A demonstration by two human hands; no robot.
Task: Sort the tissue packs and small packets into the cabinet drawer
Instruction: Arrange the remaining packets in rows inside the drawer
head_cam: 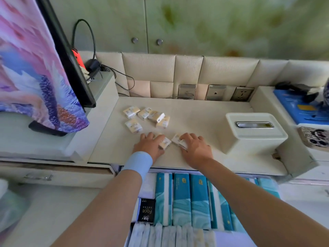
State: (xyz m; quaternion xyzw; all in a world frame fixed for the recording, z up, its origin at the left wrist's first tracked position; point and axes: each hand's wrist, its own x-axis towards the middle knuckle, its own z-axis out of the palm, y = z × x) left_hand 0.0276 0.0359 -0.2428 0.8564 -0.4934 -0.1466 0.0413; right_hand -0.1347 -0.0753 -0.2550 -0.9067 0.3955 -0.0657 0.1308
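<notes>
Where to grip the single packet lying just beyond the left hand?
Likely from above, a pinch grip across the narrower width of the packet: it lies flat on the counter, label up, apart from the cluster, so both long edges look free. The left hand is nearest.

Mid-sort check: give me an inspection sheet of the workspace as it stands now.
Surface: pale countertop, packets lying on it.
Job's things: five loose packets grouped back left; teal tissue packs upright in the open drawer, a black pack beside them.
Clutter: white tissue box at right.
Grippers: left hand grips the near-left packet; right hand grips the near-right packet.
Cables: black cable loops behind the screen.
Surroundings: patterned cloth drapes the screen; wall sockets behind; blue box far right.
</notes>
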